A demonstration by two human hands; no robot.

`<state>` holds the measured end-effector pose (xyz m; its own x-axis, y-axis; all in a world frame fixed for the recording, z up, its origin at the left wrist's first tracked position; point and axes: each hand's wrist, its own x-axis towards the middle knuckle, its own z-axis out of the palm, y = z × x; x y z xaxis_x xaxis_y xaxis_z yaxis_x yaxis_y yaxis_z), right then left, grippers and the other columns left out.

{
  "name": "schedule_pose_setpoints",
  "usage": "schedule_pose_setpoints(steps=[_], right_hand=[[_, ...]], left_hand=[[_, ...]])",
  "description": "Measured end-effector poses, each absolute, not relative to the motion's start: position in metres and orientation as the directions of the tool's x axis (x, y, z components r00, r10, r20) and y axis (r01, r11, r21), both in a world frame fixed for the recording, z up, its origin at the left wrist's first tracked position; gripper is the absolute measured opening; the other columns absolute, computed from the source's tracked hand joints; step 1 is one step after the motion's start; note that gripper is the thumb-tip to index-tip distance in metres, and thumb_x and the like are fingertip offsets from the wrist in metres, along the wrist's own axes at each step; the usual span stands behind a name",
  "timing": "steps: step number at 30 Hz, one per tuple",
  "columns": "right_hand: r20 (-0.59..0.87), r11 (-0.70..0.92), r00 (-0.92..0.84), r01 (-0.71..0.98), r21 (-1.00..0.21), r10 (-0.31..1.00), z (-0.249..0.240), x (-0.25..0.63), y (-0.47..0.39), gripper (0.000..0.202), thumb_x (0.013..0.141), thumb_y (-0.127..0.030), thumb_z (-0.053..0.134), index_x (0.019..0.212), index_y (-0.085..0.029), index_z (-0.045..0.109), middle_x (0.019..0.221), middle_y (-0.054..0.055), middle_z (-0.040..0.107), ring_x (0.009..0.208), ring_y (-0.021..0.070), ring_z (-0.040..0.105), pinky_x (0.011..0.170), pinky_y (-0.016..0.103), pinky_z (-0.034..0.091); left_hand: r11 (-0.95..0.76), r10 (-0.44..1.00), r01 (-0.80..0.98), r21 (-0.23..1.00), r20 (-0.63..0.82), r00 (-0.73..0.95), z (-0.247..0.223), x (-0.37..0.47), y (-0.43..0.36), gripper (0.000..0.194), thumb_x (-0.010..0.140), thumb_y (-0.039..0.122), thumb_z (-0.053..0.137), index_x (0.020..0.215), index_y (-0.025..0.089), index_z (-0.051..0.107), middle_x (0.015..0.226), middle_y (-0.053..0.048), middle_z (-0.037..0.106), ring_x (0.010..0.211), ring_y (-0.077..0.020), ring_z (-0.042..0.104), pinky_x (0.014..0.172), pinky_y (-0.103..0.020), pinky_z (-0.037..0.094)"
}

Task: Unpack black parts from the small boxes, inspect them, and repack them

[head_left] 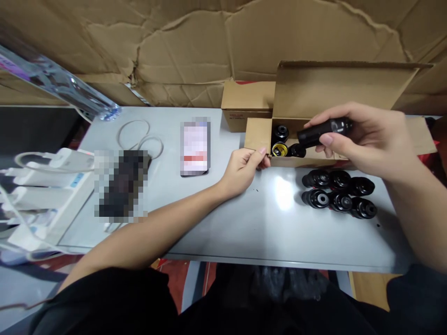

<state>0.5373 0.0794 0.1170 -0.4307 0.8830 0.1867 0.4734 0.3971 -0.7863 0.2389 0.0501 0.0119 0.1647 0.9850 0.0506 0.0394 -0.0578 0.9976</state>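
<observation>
In my right hand [363, 135] is a glossy black cylinder [316, 133] with a narrower end, tilted nearly on its side above an open cardboard box [307, 162]. Thumb and fingers close around it; its exact kind I cannot make out. My left hand [244, 170] pinches the box's front left corner, beside its folded-out side flap [257, 135]. Several black cylinders stand inside at the left end, one showing a yellow ring [280, 149] on top. In front of the box, more black cylinders [340, 194] stand upright in two rows on the grey table [237, 228].
A second cardboard box [246, 104] sits behind at the left. A phone [194, 149] and a blurred-out dark object [124, 184] lie further left. Plugs and cables crowd a white power strip [66, 200] at the table's left edge. Creased cardboard [181, 51] backs the table.
</observation>
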Motion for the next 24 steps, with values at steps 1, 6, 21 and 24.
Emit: schedule_pose_setpoints(steps=[1,6,21,24], right_hand=[[0.167,0.349,-0.394,0.452,-0.821,0.904,0.112,0.537,0.081,0.041,0.111,-0.071,0.097,0.135,-0.038,0.096,0.113,0.006,0.093,0.075,0.0262,0.078,0.063,0.046,0.061],[0.178,0.327,-0.372,0.389,-0.861,0.911,0.101,0.535,0.082,0.038,0.107,-0.067,0.103,0.129,-0.037,0.097,0.106,0.004,0.091,0.072,0.0223,0.073,0.058,0.041,0.056],[0.264,0.311,-0.369,0.071,-0.948,0.891,0.083,0.534,0.103,0.044,0.094,-0.05,0.119,0.131,-0.035,0.1,0.107,0.001,0.09,0.082,0.0224,0.087,0.078,0.041,0.081],[0.306,0.348,-0.385,0.044,-0.936,0.871,0.083,0.532,0.102,0.047,0.098,-0.049,0.117,0.138,-0.033,0.098,0.097,0.0,0.087,0.076,0.0213,0.085,0.077,0.039,0.079]], left_hand=[[-0.054,0.985,0.043,0.998,0.046,0.166,0.012,0.239,0.05,0.081,0.104,0.098,0.081,0.07,0.025,0.082,0.076,-0.007,0.082,0.075,-0.0196,0.072,0.079,-0.036,0.065],[-0.06,0.987,0.05,0.997,0.051,0.155,0.014,0.237,0.049,0.082,0.106,0.097,0.079,0.069,0.025,0.082,0.075,-0.007,0.082,0.073,-0.0188,0.072,0.079,-0.035,0.064],[-0.063,0.99,0.08,0.995,0.052,0.132,0.015,0.238,0.047,0.077,0.109,0.089,0.078,0.067,0.024,0.082,0.074,-0.008,0.082,0.072,-0.0192,0.072,0.078,-0.034,0.064],[-0.048,0.992,0.084,0.995,0.038,0.118,0.014,0.239,0.047,0.081,0.107,0.095,0.078,0.067,0.024,0.081,0.074,-0.008,0.083,0.072,-0.0199,0.073,0.078,-0.034,0.064]])
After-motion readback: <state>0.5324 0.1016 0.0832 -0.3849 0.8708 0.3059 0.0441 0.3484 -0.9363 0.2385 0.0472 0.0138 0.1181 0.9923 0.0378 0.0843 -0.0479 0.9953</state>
